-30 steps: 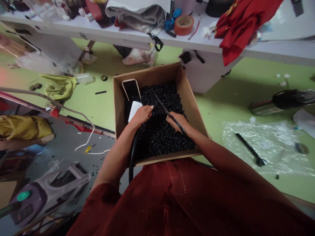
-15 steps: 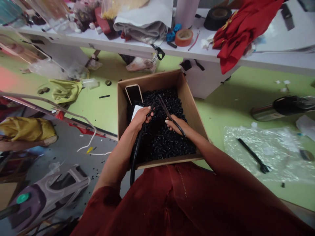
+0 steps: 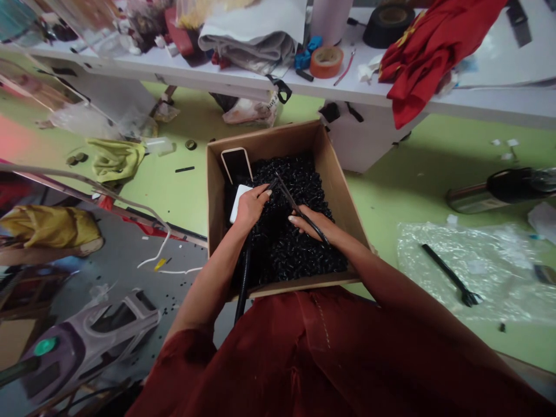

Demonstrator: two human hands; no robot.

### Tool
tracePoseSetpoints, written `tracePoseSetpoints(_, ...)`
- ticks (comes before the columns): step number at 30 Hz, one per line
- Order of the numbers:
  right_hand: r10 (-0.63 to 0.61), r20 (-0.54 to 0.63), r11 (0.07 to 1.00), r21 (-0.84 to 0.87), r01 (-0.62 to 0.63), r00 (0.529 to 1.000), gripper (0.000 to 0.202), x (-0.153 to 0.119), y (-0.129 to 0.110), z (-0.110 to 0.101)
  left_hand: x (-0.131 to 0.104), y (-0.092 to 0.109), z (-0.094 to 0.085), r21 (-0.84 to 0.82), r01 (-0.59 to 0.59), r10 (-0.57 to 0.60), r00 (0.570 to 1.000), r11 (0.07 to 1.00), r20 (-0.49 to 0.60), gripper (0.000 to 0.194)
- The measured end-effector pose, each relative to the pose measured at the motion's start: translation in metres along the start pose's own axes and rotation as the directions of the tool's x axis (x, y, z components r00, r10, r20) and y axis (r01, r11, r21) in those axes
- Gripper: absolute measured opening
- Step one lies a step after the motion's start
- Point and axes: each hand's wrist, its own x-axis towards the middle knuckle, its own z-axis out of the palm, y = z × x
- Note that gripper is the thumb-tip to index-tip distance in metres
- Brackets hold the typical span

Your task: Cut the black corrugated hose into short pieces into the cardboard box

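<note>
My left hand is closed round a black ribbed tube, which runs down over the near wall of a cardboard box toward my lap. My right hand grips dark scissors, their blades pointing up and left at the tube's tip. Whether the blades touch the tube I cannot tell. Both hands hover inside the cardboard box, over a heap of small shiny black pieces. A phone-like dark panel with a pale frame leans in the far left corner. A white flat object lies beside my left hand.
A white shelf crosses behind the box, bearing orange tape, black tape and red cloth. On the green surface to the right lie a flask, plastic sheet and black strip. A purple-grey stool-like object stands lower left.
My left hand has turned over and shifted slightly left, uncovering more of the white object. The scissors and the tube's tip have come closer together. The tube's lower end has swung slightly right.
</note>
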Motion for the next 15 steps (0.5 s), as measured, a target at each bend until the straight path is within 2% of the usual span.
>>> tracePoseSetpoints(3,0.003,0.010,0.997,-0.073,-0.003,1.000,0.040,-0.001,-0.002,-0.001,-0.002,0.001,0.001,0.228,-0.148,0.157,0.987,0.962,-0.025,0.035)
tracePoseSetpoints(6,0.021,0.015,0.989,-0.144,-0.018,1.000,0.042,-0.002,-0.005,-0.003,-0.005,0.004,0.002,0.403,-0.180,0.194,0.981,0.897,0.006,0.037)
tracePoseSetpoints(15,0.015,-0.007,0.978,-0.207,-0.016,1.000,0.041,0.001,-0.005,-0.001,-0.013,0.009,0.009,0.588,-0.230,0.247,0.968,0.775,0.054,0.041)
